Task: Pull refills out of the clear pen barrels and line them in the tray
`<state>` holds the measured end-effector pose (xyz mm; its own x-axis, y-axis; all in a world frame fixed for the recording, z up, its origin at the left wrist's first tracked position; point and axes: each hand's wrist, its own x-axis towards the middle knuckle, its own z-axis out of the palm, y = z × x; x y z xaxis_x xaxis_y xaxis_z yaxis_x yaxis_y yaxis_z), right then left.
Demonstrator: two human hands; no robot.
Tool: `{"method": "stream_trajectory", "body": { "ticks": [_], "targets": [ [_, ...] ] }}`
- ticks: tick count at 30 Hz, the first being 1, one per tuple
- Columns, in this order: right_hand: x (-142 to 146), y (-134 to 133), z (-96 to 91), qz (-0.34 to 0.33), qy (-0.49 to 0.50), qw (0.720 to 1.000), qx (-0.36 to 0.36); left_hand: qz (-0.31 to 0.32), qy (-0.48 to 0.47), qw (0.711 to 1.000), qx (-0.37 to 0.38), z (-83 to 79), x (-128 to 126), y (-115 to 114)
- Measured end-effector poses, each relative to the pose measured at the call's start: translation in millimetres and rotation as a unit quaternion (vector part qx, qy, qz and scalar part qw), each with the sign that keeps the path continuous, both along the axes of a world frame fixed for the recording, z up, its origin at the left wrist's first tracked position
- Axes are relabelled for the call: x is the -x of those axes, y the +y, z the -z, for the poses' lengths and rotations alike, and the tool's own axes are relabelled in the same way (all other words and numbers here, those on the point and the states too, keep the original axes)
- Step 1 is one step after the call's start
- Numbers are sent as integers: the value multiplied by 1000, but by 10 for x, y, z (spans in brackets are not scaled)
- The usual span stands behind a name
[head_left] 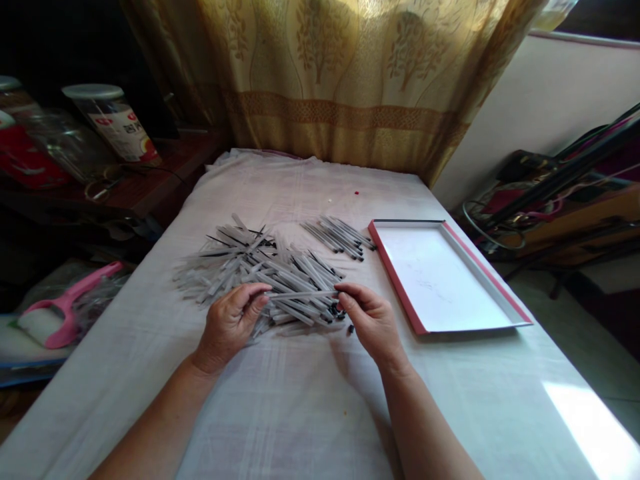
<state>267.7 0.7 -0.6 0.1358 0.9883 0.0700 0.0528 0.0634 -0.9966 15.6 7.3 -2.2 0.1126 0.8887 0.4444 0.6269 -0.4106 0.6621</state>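
Note:
Between my two hands, a thin translucent pen-like stick is held level. My left hand pinches its left end between thumb and fingertips. My right hand closes thumb and fingers on its right end, hiding that tip. Just behind and below the held stick lies a loose pile of similar sticks, many with black ends, tangled and pointing various ways. Farther back, a smaller group of grey sticks lies roughly parallel, black ends toward the right front.
A shallow white tray with red sides rests on the right of the cloth-covered table. Jars stand on a dark shelf at left, above a pink-handled item. A gold curtain hangs behind.

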Motion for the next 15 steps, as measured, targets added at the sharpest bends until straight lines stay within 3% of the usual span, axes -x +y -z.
{"method": "stream_trajectory", "body": {
  "ticks": [8, 15],
  "targets": [
    [9, 2, 8, 12, -10, 1000, 8, 28, -187, 977, 95, 3, -48, -20],
    [-6, 13, 7, 24, -4, 1000, -6, -1, -171, 978, 119, -3, -23, -2]
  ]
}}
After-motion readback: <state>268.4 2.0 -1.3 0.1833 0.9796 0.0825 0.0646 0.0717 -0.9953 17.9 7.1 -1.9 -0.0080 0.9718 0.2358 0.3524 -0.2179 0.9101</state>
